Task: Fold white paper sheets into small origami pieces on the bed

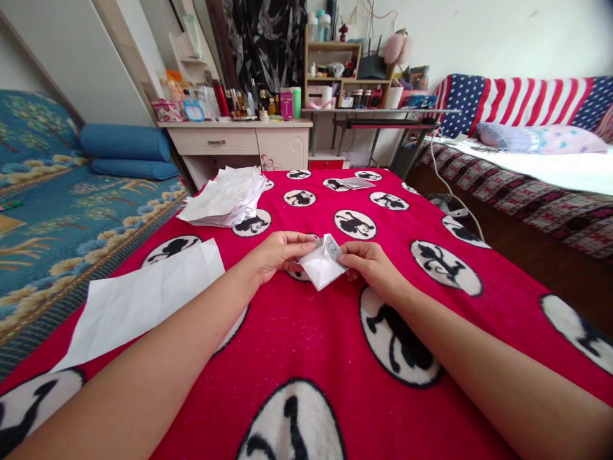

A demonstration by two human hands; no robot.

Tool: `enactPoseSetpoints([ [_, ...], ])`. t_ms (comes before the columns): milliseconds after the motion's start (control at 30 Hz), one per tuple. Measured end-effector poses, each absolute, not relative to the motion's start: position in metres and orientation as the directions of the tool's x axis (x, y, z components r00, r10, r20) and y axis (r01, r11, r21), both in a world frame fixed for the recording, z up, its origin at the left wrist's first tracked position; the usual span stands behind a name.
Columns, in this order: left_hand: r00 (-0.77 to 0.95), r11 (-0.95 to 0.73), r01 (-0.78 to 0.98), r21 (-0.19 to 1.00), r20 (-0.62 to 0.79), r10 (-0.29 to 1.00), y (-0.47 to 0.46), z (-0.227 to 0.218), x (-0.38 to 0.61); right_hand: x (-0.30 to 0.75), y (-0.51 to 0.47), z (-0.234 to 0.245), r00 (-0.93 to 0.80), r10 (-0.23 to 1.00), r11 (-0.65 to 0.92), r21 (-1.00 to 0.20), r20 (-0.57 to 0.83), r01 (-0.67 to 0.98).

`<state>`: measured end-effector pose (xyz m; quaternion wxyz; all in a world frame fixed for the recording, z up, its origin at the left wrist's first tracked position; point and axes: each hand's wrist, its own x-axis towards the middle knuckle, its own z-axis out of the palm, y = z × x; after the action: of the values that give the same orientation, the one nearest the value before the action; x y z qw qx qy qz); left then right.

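Folded paper (pixel 322 268) is between the two hands, over the red blanket (pixel 297 332); I can't tell if it touches it. The left hand (pixel 282 252) pinches its left side. The right hand (pixel 368 263) pinches its right side, by some dark writing. Blanket spreads out in front of both hands, and its right edge is well away from the right hand. A big loose sheet (pixel 153 294) lies left of the left hand, near the blanket's left edge. A paper pile (pixel 223 197) sits past that hand. Far beyond both hands, a wooden shelf (pixel 335 46) holds little jars (pixel 366 98).
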<state>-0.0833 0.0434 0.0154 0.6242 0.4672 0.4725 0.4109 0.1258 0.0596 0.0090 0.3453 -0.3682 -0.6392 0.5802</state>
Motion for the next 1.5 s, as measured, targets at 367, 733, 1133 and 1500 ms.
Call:
enactPoseSetpoints([
  [367,0.313,0.174,0.101,0.980,-0.197,0.929,0.041,0.011,-0.080,0.120,0.061,-0.001,-0.412,0.896,0.231,-0.966,0.164,0.118],
  [733,0.171,-0.338,0.493,0.801,0.292,0.941,0.041,0.000,-0.062,0.119,0.060,-0.001,-0.317,0.936,0.223,-0.955,0.154,0.196],
  [1133,0.086,-0.383,0.574,0.724,0.412,0.907,0.034,0.003,-0.054,0.116,0.060,-0.003,-0.252,0.950,0.247,-0.937,0.184,0.246],
  [1500,0.107,-0.430,0.553,0.714,0.451,0.886,0.031,0.004,-0.051,0.114,0.064,0.001,-0.240,0.952,0.281,-0.852,0.189,0.441],
])
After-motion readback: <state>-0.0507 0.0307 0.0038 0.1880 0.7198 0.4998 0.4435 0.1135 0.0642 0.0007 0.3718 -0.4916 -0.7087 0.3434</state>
